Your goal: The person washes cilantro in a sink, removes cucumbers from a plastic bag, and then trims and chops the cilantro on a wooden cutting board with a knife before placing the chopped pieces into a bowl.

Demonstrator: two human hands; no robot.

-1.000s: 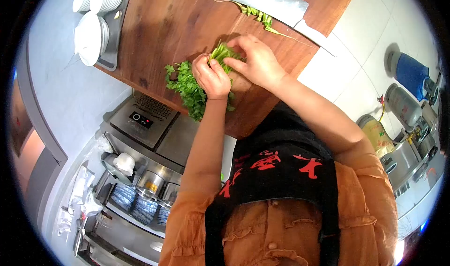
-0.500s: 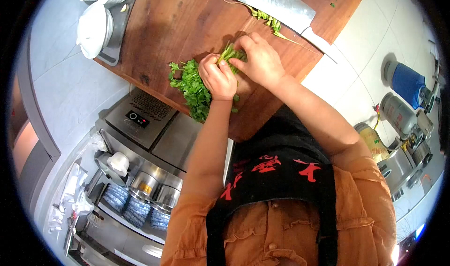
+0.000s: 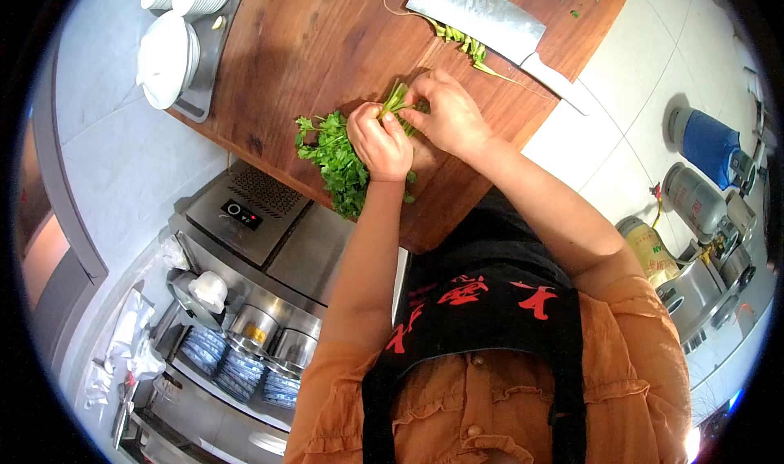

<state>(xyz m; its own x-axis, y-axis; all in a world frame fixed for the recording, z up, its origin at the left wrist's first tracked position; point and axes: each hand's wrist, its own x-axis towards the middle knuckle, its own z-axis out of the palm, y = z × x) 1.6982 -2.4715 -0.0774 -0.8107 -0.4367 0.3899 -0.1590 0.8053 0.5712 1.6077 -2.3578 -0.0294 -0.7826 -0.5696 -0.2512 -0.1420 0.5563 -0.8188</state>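
My left hand [image 3: 381, 147] is closed around a bunch of cilantro [image 3: 339, 153], just below its stem ends. The leaves spread out to the left of the fist and under it, on the wooden board [image 3: 327, 47]. At the stems [image 3: 395, 96] poking out above that fist, my right hand [image 3: 451, 117] pinches with thumb and forefinger; its fingertips are partly hidden among them. Farther up the board lies a cleaver [image 3: 478, 15] with a white handle, beside cut stem ends [image 3: 463, 41] that still have thin roots.
White bowls and plates [image 3: 167, 60] stand on a grey tray [image 3: 214, 64] at the board's left edge. Below it are a steel counter unit [image 3: 245, 215] and shelves with stacked blue-patterned bowls [image 3: 239, 374]. Gas cylinders [image 3: 694, 198] stand on the tiled floor to the right.
My right hand has shifted slightly down and its fingers have drawn closer together at the stems. My left hand keeps its hold on the cilantro. The view has shifted a little.
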